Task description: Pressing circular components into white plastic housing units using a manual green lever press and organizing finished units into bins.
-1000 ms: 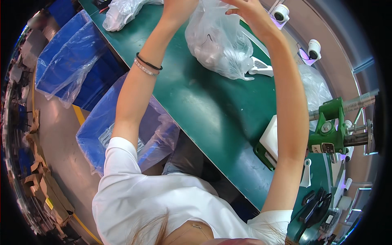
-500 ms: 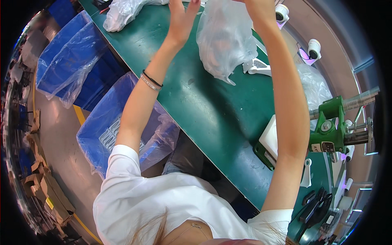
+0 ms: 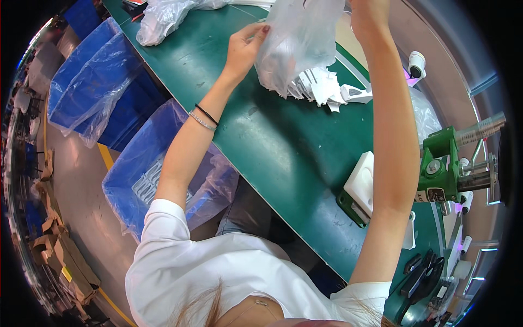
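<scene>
White fabric covers the person seated at the near edge of the tabletop, and two bare arms stretch toward its far edge. The left hand has thumb and fingertips brought close together at the side of a plastic bag; whether film is between them, I cannot tell. The right hand is cut by the view, so its grip I also cannot tell. The bag hangs over the far part of the tabletop, with white parts heaped partly under it. I judge the film light, soft and slippery, better taken by a gathered fold; the parts seem stiff but thin, safer held at their broad portions.

The green surface looks smooth and a little shiny. Beside its near edge stands a lined blue bin; toward the right end are a white block and a green clamp. Further away, cardboard lies on the grey floor.
</scene>
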The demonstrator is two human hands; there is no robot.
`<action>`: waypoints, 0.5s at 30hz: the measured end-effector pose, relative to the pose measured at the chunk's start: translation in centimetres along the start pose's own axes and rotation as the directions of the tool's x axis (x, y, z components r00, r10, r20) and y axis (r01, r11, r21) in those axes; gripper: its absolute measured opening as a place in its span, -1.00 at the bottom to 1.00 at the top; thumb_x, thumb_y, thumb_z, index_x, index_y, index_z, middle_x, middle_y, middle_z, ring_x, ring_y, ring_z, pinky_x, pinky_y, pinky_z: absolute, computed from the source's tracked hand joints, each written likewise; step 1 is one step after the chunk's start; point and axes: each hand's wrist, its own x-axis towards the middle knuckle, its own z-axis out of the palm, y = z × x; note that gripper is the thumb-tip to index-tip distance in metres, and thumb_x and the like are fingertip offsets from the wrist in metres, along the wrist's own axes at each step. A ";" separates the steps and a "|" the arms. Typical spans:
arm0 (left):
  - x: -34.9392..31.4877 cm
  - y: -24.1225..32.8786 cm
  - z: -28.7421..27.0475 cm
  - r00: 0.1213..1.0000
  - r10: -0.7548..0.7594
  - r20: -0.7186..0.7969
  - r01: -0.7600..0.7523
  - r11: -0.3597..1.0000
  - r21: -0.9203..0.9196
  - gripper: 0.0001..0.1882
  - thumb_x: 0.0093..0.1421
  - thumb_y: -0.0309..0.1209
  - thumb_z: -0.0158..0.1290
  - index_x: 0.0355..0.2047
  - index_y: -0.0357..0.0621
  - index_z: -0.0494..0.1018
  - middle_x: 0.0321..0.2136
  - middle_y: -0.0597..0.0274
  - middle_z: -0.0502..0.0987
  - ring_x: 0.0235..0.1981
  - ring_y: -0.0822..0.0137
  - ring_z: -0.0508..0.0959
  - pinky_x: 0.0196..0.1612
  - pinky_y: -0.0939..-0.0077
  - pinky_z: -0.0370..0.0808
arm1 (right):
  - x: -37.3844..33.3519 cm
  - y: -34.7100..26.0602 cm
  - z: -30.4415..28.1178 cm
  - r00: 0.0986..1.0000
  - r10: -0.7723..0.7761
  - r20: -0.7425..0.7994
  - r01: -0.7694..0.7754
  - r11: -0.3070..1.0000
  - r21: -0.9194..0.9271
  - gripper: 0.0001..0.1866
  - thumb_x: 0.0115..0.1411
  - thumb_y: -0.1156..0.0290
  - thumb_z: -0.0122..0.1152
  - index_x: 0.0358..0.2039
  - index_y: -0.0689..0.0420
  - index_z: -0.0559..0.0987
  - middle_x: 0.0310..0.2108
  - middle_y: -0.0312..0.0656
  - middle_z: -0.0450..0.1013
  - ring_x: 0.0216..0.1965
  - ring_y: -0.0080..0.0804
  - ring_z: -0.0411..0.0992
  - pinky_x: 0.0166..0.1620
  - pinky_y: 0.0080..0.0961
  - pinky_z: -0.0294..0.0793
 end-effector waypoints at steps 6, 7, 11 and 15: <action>2.0 1.6 0.2 0.941 0.175 -0.288 -0.146 0.982 0.119 -0.68 0.35 -0.26 0.12 -0.16 -0.34 0.58 -0.23 0.23 0.64 -0.19 0.47 0.55 -0.12 0.54 0.50 | 0.1 -1.6 -0.6 0.997 -0.037 0.065 0.027 0.989 0.147 -0.71 0.29 0.35 0.22 -0.02 0.20 0.54 -0.12 -0.18 0.57 -0.12 -0.37 0.55 -0.04 -0.40 0.52; 3.1 2.0 -0.1 0.911 0.267 -0.314 -0.231 0.962 0.147 -0.73 0.33 -0.31 0.13 -0.15 -0.32 0.57 -0.29 0.29 0.62 -0.22 0.49 0.54 -0.11 0.57 0.47 | 0.4 -1.9 -0.6 0.997 -0.039 0.063 0.030 0.989 0.148 -0.71 0.29 0.35 0.22 -0.02 0.20 0.54 -0.12 -0.18 0.57 -0.12 -0.37 0.55 -0.04 -0.40 0.52; 7.2 3.1 -3.2 0.965 0.170 -0.200 -0.114 0.958 0.262 -0.59 0.51 -0.19 -0.22 0.15 -0.23 0.32 0.02 0.18 0.42 0.01 0.41 0.39 0.14 0.56 0.30 | 0.6 -3.2 -0.6 0.993 -0.090 0.076 0.081 0.990 0.115 -0.58 0.27 0.25 0.28 0.05 0.20 0.49 -0.04 -0.16 0.54 0.00 -0.33 0.49 0.08 -0.36 0.41; 9.7 3.0 -0.7 0.942 0.263 -0.209 -0.294 0.946 -0.136 -0.62 0.55 -0.21 -0.36 0.05 -0.16 0.39 -0.01 0.27 0.45 -0.06 0.43 0.45 0.16 0.54 0.35 | -0.5 -5.3 -0.4 0.998 -0.058 -0.035 0.056 0.997 -0.054 -0.45 0.23 0.12 0.33 0.10 0.21 0.47 0.06 -0.09 0.48 0.15 -0.25 0.37 0.19 -0.28 0.27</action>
